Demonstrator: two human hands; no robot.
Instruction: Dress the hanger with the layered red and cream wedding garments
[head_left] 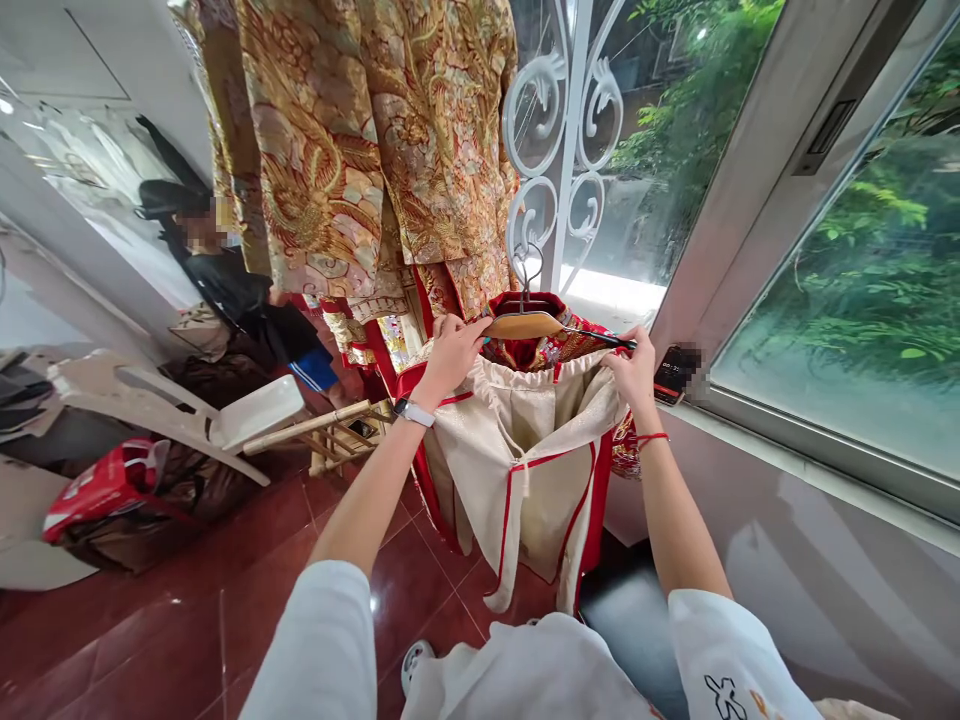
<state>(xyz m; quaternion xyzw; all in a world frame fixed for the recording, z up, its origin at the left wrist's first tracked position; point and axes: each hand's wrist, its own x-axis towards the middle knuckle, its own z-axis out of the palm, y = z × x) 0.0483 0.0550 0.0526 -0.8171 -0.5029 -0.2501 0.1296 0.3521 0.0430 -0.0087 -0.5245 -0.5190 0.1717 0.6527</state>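
A cream skirt (551, 470) with red trim and a gathered waistband hangs in front of me, between my two hands. My left hand (454, 355) is closed on the left side of its waistband, against the left end of a wooden hanger (525, 325). At the other end of the hanger, by its dark tip, my right hand (634, 375) pinches the waistband's right side. The hanger's metal hook points up. Just behind the hanger is a red embroidered garment (592, 340), partly covered by the skirt.
Gold embroidered jackets (375, 150) hang above. A white scrolled grille (566, 150) stands by the window, and a phone (675, 375) leans on the sill. To the left are a white chair (259, 410), a bamboo frame (330, 430), a red bag (105, 485) and a person (240, 290).
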